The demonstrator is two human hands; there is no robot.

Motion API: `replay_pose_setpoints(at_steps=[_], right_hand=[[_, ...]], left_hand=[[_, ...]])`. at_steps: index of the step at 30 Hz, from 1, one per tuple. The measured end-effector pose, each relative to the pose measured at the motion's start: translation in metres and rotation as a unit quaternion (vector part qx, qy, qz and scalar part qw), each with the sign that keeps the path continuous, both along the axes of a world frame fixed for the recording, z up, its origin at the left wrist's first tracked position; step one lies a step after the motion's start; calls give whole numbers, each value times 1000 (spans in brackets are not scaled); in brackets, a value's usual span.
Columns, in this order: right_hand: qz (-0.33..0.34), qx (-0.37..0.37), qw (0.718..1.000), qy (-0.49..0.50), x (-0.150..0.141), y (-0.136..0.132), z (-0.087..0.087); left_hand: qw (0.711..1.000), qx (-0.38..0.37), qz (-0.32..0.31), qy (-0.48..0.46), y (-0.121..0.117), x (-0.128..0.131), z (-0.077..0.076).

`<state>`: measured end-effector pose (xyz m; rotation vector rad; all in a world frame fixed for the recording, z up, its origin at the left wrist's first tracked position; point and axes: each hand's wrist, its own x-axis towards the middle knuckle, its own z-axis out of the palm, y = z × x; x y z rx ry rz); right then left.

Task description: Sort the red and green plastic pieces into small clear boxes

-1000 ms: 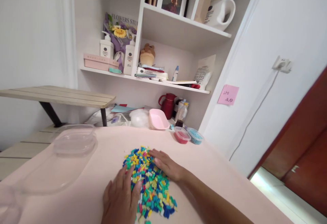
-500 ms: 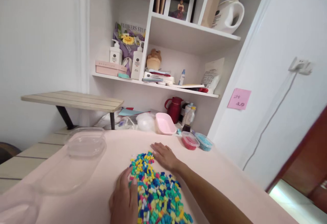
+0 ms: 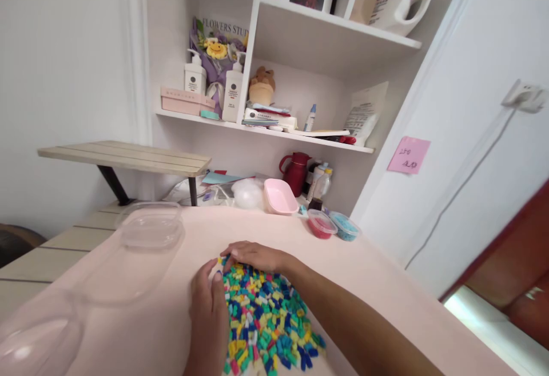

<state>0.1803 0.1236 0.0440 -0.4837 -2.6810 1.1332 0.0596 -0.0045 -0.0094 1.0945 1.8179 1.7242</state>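
Observation:
A spread of small plastic building bricks (image 3: 268, 313) in yellow, green, blue, white and pink lies on the pale pink tabletop (image 3: 141, 342). Along its left edge rests my left hand (image 3: 209, 296), thumb and fingers apart, its side against the bricks. My right hand (image 3: 253, 256) reaches across the far end of the pile, fingers stretched out and bent over the bricks there. The fingertips of both hands are close together at the far left corner. Some bricks are hidden under the right palm.
Clear plastic containers (image 3: 150, 227) stand on the left. At the back are a pink tub (image 3: 281, 198), a red jug (image 3: 295, 173), a bottle of dark liquid (image 3: 321, 190), a container of red pieces (image 3: 321, 224) and one of blue pieces (image 3: 344, 226). A wooden stand (image 3: 124, 158) rises at left.
My right hand has swept left and nearer, from beside the far end of the bricks to over it. The bricks there are pushed closer together. The camera view has tilted slightly down.

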Motion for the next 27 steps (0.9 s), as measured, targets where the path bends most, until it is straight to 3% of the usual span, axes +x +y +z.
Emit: replay_pose_setpoints(at_steps=[5,8,10,13,15,17,20,24,27], right_hand=[[-14,-108,994,13,36,-37,29],[-52,-123,990,41,69,-54,36],[-176,-38,982,54,95,-57,26],[-385,133,913,-12,125,-56,-5],[-441,159,879,-85,133,-58,-28],[-436,157,881,-96,128,-63,-44],[-404,81,910,-52,99,-73,-47],[-340,-17,940,32,56,-88,-29],[-276,-87,948,131,49,-105,-8]], left_hand=[[1000,4,-12,-9,2,-2,4],[999,15,-29,-12,2,-4,2],[999,25,-29,-3,3,-7,1],[999,34,-16,29,4,-11,-1],[997,33,-29,58,5,-13,-2],[995,25,-50,88,6,-12,-2],[991,12,-59,116,5,-11,1],[991,7,-55,126,1,-11,5],[991,10,-64,117,-1,-12,6]])
